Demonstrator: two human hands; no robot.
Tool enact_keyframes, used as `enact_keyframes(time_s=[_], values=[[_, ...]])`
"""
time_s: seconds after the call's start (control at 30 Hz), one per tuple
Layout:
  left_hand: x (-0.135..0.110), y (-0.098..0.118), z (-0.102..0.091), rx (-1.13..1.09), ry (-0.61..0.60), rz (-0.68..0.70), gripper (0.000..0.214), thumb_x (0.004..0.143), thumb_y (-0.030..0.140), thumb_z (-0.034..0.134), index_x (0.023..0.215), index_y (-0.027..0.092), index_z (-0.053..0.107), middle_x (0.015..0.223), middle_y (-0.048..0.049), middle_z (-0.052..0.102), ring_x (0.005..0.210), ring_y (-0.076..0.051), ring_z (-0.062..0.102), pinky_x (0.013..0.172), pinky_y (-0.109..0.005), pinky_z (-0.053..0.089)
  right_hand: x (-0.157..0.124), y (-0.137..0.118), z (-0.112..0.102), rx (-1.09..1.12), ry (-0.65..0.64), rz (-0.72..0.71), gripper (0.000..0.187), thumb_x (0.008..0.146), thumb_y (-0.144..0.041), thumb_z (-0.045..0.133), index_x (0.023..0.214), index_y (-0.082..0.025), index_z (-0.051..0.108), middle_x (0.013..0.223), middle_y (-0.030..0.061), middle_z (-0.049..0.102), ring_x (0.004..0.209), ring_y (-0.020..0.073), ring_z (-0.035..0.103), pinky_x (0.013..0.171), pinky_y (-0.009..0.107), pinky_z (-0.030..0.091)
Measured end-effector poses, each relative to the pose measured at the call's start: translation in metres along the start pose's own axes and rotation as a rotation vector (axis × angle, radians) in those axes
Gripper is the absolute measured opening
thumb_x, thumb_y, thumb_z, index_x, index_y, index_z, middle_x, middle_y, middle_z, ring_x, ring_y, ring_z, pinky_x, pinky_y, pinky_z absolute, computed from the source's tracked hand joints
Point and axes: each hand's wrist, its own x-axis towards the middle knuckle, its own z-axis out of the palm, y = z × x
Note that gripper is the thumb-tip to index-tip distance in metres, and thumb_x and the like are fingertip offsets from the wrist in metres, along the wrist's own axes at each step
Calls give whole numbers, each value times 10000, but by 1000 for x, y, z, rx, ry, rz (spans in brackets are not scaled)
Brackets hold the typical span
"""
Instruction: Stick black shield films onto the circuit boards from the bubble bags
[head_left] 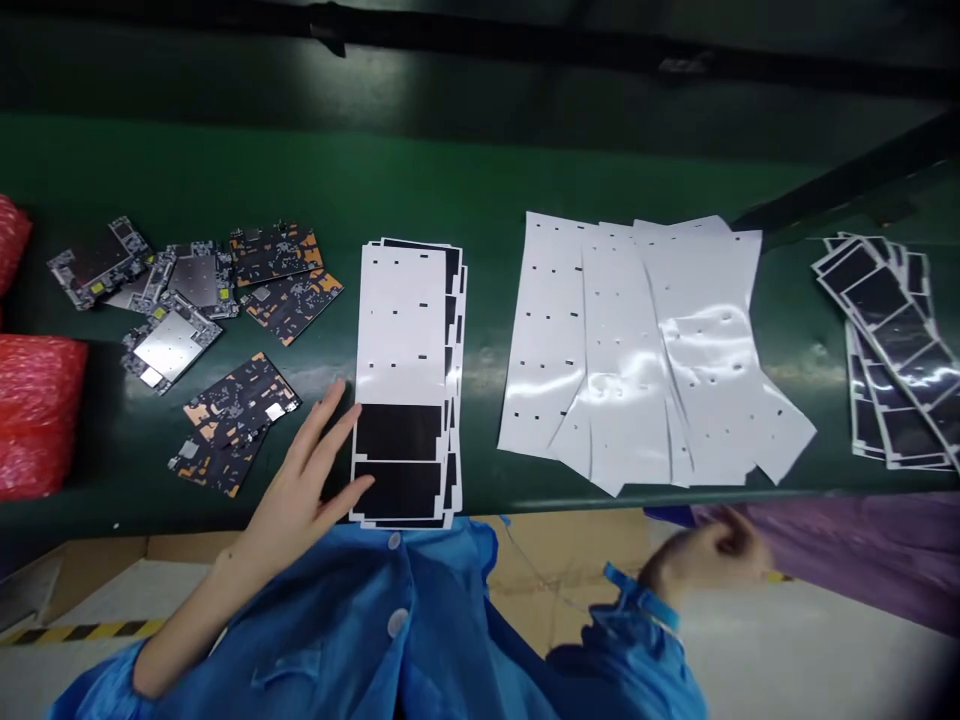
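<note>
Blue smock (360,620), left fingers (335,440) spread at sheets (401,330), boards (244,400) near, right fingers (753,555) blurred, unclear

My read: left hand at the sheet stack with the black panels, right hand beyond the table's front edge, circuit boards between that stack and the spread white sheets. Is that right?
Not quite: the circuit boards lie to the left of the stack, not between it and the white sheets. The head view shows this; the rest stands.

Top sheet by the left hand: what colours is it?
The top sheet is white, with two black rectangles at its near end. The head view shows it.
</note>
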Motion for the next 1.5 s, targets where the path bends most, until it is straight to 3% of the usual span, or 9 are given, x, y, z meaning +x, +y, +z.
enact_keyframes(time_s=[0.1, 0.17, 0.2, 0.3, 0.4, 0.7, 0.9, 1.33, 1.5], values=[[-10, 0, 0, -161, 192, -88, 523, 994, 162, 534, 1486, 313, 442, 1546, -68, 479, 1429, -241, 497, 1191, -439, 459, -18, -27, 9, -29, 458, -353, 298, 1014, -375, 486, 1177, -548, 666, 1204, -22, 720, 1164, 284, 641, 1038, 512, 479], [-14, -2, 0, -257, 269, -128, 452, 984, 128, 532, 1405, 292, 524, 1481, -64, 531, 1388, -231, 533, 1195, -447, 450, -33, -63, 30, -70, 350, -577, 402, 945, -314, 614, 1313, -474, 632, 1297, -23, 710, 1235, 323, 617, 1136, 547, 437], [-16, -2, 0, -293, 290, -146, 429, 982, 124, 534, 1379, 284, 544, 1466, -66, 538, 1375, -232, 543, 1195, -456, 446, -41, -83, 44, -39, -119, -578, 592, 935, -372, 638, 1501, -412, 468, 1515, 10, 564, 1397, 361, 501, 1220, 594, 349], [-22, -3, -2, -344, 338, -180, 393, 974, 123, 545, 1336, 274, 573, 1427, -69, 556, 1332, -236, 576, 1176, -469, 453, -60, -123, 89, -2, -803, -667, 1040, 807, -659, 711, 1635, -254, 230, 1654, 160, 347, 1505, 441, 353, 1185, 666, 389], [-29, -2, -1, -340, 371, -173, 374, 965, 109, 550, 1305, 260, 590, 1371, -68, 587, 1282, -225, 601, 1136, -445, 474, -68, -130, 116, 30, -1062, -634, 1176, 849, -610, 698, 1646, -162, -41, 1644, 247, 313, 1545, 397, 269, 1208, 641, 365], [-22, 16, 4, -319, 193, -103, 207, 947, 373, 648, 1076, 210, 657, 1007, -52, 649, 927, -186, 629, 811, -294, 555, -79, -135, 101, 184, -994, -462, 799, 962, -295, 652, 1631, -234, 217, 1550, 150, 518, 1496, 270, 425, 1226, 536, 405], [-15, 29, 9, -626, 193, -294, 132, 917, 231, 692, 795, 185, 669, 780, 7, 618, 673, -98, 607, 577, -193, 479, -67, -154, 97, 232, -928, -509, 643, 934, -305, 699, 1518, -216, 446, 1432, 161, 628, 1402, 294, 548, 1106, 510, 542], [-4, 38, 1, -438, 242, -47, 98, 905, 98, 675, 856, 180, 695, 745, 15, 568, 657, -80, 558, 603, -197, 472, -45, -174, 101, 123, -745, -882, 171, 951, -115, 608, 1066, -202, 698, 968, 66, 812, 891, 201, 765, 816, 402, 634], [-9, 35, 5, -501, 201, -176, 90, 908, 174, 697, 944, 209, 623, 721, 52, 546, 622, -70, 553, 591, -173, 465, -38, -176, 102, 197, -734, -696, 159, 905, -65, 635, 934, -218, 670, 846, 33, 780, 801, 179, 744, 750, 358, 616]])
